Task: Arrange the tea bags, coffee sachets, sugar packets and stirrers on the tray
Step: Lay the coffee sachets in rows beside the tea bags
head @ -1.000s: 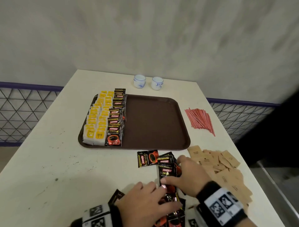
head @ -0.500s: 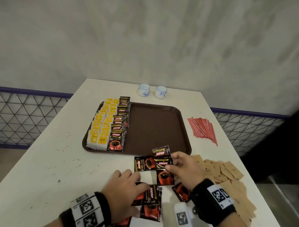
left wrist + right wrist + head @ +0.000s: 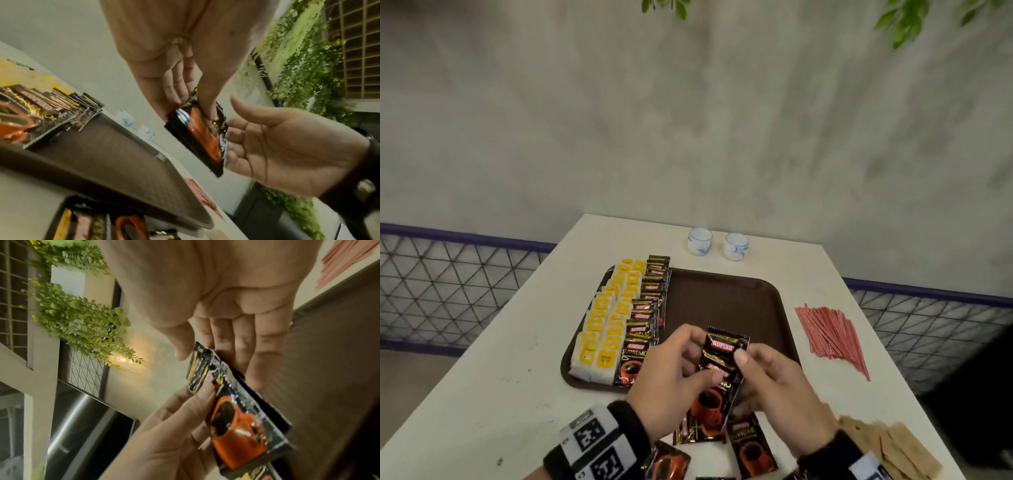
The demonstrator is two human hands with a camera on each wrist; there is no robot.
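While a small stack of black coffee sachets (image 3: 717,383) is held above the near edge of the brown tray (image 3: 726,301), both hands are seen low in the centre of the head view. The left hand (image 3: 671,380) grasps the stack from the left, its thumb pressed on the front of the lower sachet and its fingers curled behind. The right hand (image 3: 777,387) grasps the same stack from the right, its thumb laid on the upper sachet just below the red label. In the left wrist view the stack (image 3: 200,138) is pinched between the left thumb and fingers at centre frame, with the right palm (image 3: 287,152) cupped against its right edge. In the right wrist view the sachets (image 3: 232,412) are shown tilted, an orange cup printed on the front one, and the right fingers (image 3: 265,344) are seen behind them.

Along the left side of the tray, two rows of yellow-and-white tea bags (image 3: 607,322) are lined up, and a row of coffee sachets (image 3: 647,315) stands just beside them to the right. More loose sachets (image 3: 751,448) lie on the white table (image 3: 482,394) at the bottom of the frame, below the hands. A bundle of red stirrers (image 3: 830,335) lies on the table at the right of the tray, well apart from it. Brown sugar packets (image 3: 887,445) are spread at the lower right. Two small white cups (image 3: 717,241) stand beyond the far edge of the tray.
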